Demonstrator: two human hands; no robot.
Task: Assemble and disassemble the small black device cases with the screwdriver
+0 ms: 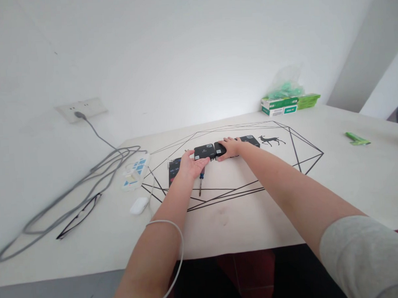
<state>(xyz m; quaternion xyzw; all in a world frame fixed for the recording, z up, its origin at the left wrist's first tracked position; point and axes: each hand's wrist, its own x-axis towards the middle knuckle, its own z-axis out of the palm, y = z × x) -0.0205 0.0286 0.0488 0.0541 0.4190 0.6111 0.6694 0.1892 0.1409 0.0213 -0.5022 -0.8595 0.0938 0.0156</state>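
Observation:
A row of small black boxes lies on the white table (352, 177). My left hand (190, 164) grips the left end of one black box (205, 151), thumb on top. My right hand (229, 147) rests curled over the neighbouring black box (219, 149). A third black box (250, 140) lies just right of that hand. Under my left hand sits a dark phone (174, 168) with a lit screen, and a screwdriver (200, 182) with a blue handle pokes out below the palm.
A white power strip (136, 170) with grey cables (72, 189) lies at the left, plugged into a wall socket (81, 109). Glasses (79, 215) and a white earbud case (138, 205) lie nearby. Green boxes (284, 104) stand at the back right, a green packet (357, 138) further right.

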